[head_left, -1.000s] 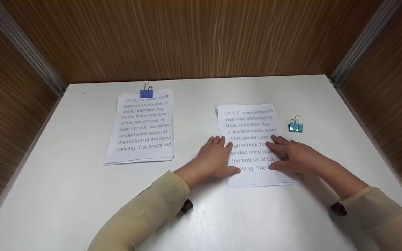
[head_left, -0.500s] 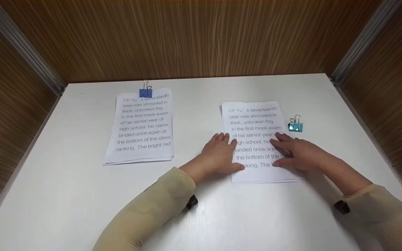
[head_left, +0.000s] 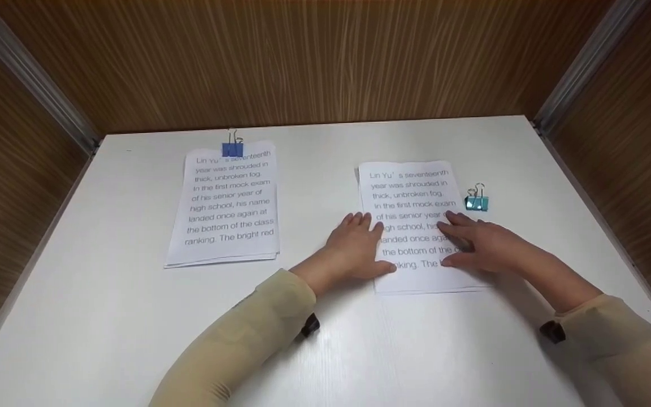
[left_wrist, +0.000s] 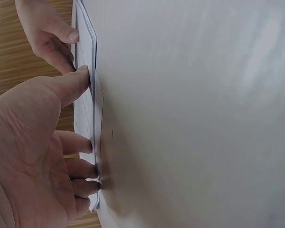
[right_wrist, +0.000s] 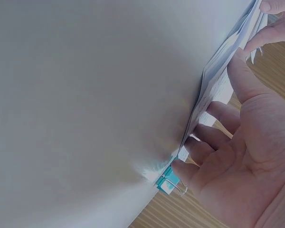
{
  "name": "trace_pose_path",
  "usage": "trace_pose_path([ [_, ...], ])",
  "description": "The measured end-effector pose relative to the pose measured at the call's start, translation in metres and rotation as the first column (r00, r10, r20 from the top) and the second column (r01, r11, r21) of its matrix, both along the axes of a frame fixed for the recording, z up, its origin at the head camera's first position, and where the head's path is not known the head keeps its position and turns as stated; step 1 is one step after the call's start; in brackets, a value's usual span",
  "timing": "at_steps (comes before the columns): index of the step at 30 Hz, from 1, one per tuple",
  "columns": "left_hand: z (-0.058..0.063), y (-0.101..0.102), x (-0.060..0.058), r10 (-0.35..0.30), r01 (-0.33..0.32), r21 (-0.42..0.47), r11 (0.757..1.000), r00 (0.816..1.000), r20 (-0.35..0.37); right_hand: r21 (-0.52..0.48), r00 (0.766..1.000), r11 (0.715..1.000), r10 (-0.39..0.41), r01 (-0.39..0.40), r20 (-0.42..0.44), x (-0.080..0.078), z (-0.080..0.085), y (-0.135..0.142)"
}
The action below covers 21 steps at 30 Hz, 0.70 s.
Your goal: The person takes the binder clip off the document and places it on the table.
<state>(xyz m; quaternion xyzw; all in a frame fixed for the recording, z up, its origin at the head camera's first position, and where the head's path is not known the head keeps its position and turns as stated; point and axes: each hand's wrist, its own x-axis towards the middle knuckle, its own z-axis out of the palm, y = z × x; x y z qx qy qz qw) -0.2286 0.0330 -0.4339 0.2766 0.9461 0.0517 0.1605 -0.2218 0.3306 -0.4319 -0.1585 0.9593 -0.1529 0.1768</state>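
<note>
A stack of printed paper sheets [head_left: 410,189] lies on the white table, right of centre, with a sheet edge showing slightly out of line at its left. Along its left side my left hand [head_left: 352,247] touches the edge with its fingertips, thumb resting on the lower part of the top sheet. Opposite, my right hand [head_left: 486,247] lies over the right edge, its thumb and forefinger on the print. Both hands have fairly straight, spread fingers. In the right wrist view a teal binder clip [right_wrist: 167,183] stands just past my right fingertips, beside the stack.
To the left lies a second paper stack [head_left: 226,209] with a blue binder clip [head_left: 233,149] at its top edge. Brown wood-grain panels [head_left: 325,62] close off the back and both sides of the white table [head_left: 105,316].
Between my hands the right stack has shifted a little to the right and away from me, nearer the teal clip. Over the last half second the hands have hardly moved.
</note>
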Motion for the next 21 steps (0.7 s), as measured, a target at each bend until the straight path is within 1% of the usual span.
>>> trace_pose_path([
  [5,-0.003,-0.002,0.000,0.000,0.000,0.026,1.000,1.000,-0.010,0.007,1.000,1.000,0.010,-0.010,0.000,-0.001,0.001,0.001],
  [10,-0.003,-0.003,0.000,0.003,-0.002,0.061,0.998,1.000,-0.022,0.006,1.000,1.000,0.014,-0.014,-0.020,-0.002,0.002,0.004],
  [14,-0.004,-0.007,0.001,0.006,-0.004,0.073,0.997,0.999,-0.032,-0.006,0.997,0.999,0.035,-0.036,-0.071,0.000,0.002,0.004],
  [18,-0.001,-0.023,0.007,0.017,-0.013,0.096,0.995,0.999,-0.043,-0.003,0.983,0.998,0.067,-0.069,-0.169,0.005,0.002,0.002],
  [21,0.005,-0.046,0.011,0.040,-0.031,0.129,0.991,0.997,-0.064,0.004,0.970,0.997,0.074,-0.075,-0.233,0.008,0.007,-0.005],
])
